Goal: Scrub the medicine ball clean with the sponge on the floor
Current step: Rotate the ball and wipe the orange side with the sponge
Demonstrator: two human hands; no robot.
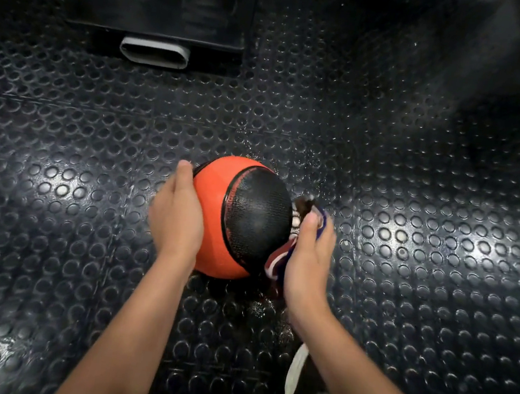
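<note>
An orange and black medicine ball (219, 198) sits on the black studded rubber floor (408, 246) in the middle of the view. My left hand (177, 216) lies flat against the ball's left side with its fingers straight. My right hand (308, 257) grips a dark red, white and blue scrubbing cloth or sponge (277, 260) and presses it against the ball's right side, on the black textured panel. Most of that scrubber is hidden between the palm and the ball.
A black machine base with a grey oval tube end (154, 52) stands at the back left. A white strip (295, 372) lies on the floor under my right forearm. Wet drops glisten on the floor around the ball.
</note>
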